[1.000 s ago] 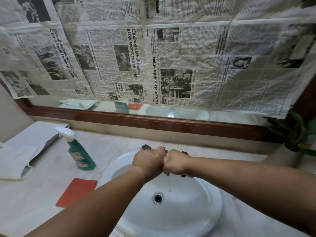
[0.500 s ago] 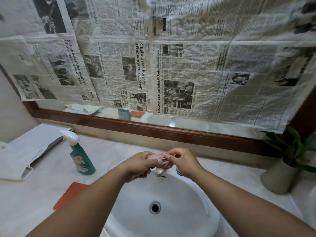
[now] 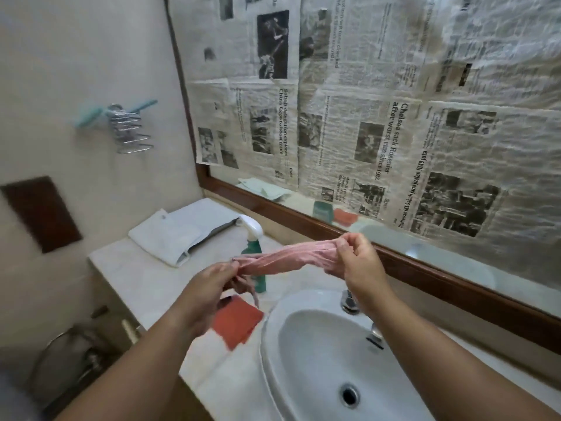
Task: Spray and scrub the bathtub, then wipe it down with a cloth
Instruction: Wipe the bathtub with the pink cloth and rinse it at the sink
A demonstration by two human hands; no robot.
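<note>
1. Pink cloth (image 3: 285, 261): pulled taut into a twisted band, held in the air above the counter, in front of the spray bottle and over the sink's rear left rim
2. Left hand (image 3: 209, 296): fingers and thumb pinching the cloth's left end, a loose tail dangling beneath
3. Right hand (image 3: 361, 262): fingers curled round the bunched right end, above the tap (image 3: 349, 302)
4. Spray bottle (image 3: 252, 238): green with a white trigger head, upright on the counter (image 3: 127, 268), partly hidden behind the cloth
5. Red pad (image 3: 235, 325): flat on the counter, just left of the white sink (image 3: 303, 360), below the left hand
6. Folded white towel (image 3: 170, 238): at the counter's far left end
7. Newspaper sheets (image 3: 394, 132): covering the mirror above its wooden frame
8. Wire holder (image 3: 129, 132): on the left wall, with a blurred teal item across it
</note>
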